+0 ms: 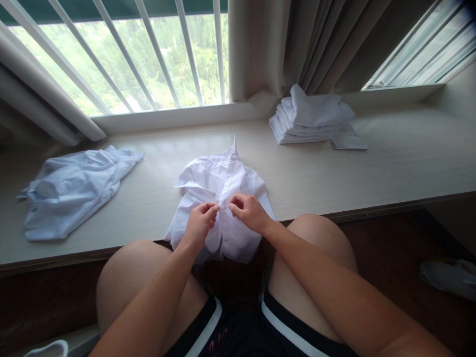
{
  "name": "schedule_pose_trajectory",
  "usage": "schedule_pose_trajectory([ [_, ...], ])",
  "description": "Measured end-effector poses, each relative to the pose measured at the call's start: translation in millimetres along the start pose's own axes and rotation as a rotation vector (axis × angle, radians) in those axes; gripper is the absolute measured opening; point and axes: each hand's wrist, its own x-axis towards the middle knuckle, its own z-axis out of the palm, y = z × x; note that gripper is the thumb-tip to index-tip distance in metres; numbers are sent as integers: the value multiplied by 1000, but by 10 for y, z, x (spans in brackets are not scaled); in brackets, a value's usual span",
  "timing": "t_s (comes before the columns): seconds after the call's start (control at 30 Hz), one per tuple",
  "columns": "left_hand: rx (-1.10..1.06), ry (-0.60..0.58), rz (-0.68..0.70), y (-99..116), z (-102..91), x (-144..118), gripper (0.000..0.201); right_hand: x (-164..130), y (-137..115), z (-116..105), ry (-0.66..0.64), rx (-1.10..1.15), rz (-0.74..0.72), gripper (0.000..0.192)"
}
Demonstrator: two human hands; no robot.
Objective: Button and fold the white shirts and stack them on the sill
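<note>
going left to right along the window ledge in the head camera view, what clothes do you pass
Crumpled pale blue shirt → white shirt at the ledge's front edge, pinched at its button strip by the left hand and right hand → stack of folded white shirts.

shirt hem [230,250] hidden below ledge [334,173]

Single view from a camera worn on the head of a seated person, facing forward and steeply down. Near field: the left hand [200,222] and right hand [248,210], both forearms and the knees, close below the lens. Middle field: the table [372,163]. Far field: the barred window [148,59] and curtain [267,44]. No second view is present.
</note>
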Motion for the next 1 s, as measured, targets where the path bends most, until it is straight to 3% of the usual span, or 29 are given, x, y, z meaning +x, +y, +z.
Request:
schedule_pose_trajectory([
  [0.2, -6, -35, 31, -7, 34, -6, 31, -12, -4, 16, -47, -38, -24, 18],
  [1.0, 11, -30, 24, 16, 39, -19, 31, -7, 6, 25, -33, 5, -13, 17],
])
